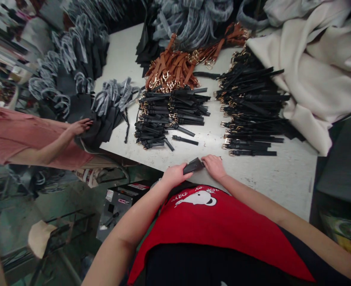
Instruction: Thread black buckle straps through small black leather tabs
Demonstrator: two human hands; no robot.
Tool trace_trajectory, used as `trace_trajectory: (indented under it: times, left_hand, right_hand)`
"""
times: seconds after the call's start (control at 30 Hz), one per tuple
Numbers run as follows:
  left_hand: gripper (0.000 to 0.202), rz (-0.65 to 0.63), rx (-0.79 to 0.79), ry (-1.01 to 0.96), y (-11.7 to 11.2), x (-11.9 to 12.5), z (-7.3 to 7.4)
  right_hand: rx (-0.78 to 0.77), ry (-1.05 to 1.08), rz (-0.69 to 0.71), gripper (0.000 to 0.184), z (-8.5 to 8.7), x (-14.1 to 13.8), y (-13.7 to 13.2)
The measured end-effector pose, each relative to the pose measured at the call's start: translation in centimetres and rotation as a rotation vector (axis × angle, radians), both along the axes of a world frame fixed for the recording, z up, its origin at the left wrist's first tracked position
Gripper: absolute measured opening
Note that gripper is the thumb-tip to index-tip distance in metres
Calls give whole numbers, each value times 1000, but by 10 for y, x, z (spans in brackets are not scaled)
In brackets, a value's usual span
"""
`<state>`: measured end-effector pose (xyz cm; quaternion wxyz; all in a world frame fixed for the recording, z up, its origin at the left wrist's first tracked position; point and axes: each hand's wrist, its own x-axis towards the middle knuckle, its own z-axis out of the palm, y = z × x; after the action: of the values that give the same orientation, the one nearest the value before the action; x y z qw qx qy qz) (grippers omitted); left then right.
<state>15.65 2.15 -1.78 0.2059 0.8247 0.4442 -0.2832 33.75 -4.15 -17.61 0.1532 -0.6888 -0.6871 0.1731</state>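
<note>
Head view: left hand (175,175) and right hand (214,167) clamp a black strap piece (193,165) together, many buckled straps (253,119) still stacked on the worktop (282,178).

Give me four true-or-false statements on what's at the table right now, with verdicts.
1. The left hand and right hand both hold a short black piece. True.
2. Brown straps with gold-coloured rings lie on the table. True.
3. The co-worker's hand rests on the brown straps. False: it rests on a black bag.
4. A cream cloth lies to the left of the co-worker. False: it lies at the far right of the table.
</note>
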Motion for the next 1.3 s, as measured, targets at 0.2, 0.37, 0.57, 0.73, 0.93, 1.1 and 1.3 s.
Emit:
trace_trajectory:
  times: [0.2,0.37,0.57,0.73,0.93,1.1,1.3]
  left_hand:
    - [50,45,20,84,-14,-11,6]
    - [50,25,22,37,-12,8,-3]
    - [52,23,5,57,-8,-3,2]
    - [55,-45,-7,-34,3,11,-4]
    - [55,-12,26,-48,17,-13,7]
    - [52,-58,-23,-18,12,-24,-1]
    - [53,24,45,-135,37,-16,-9]
  right_hand:
    - [14,-6,1,28,-1,0,-1]
    - [9,-16,6,26,0,0,-1]
    - [8,-24,9,26,-1,1,-1]
    - [9,-7,-12,25,-2,1,0]
    - [-2,-46,-32,25,1,0,1]
    - [-8,-34,-34,27,3,-1,0]
    - [-17,-54,-3,35,12,-3,-4]
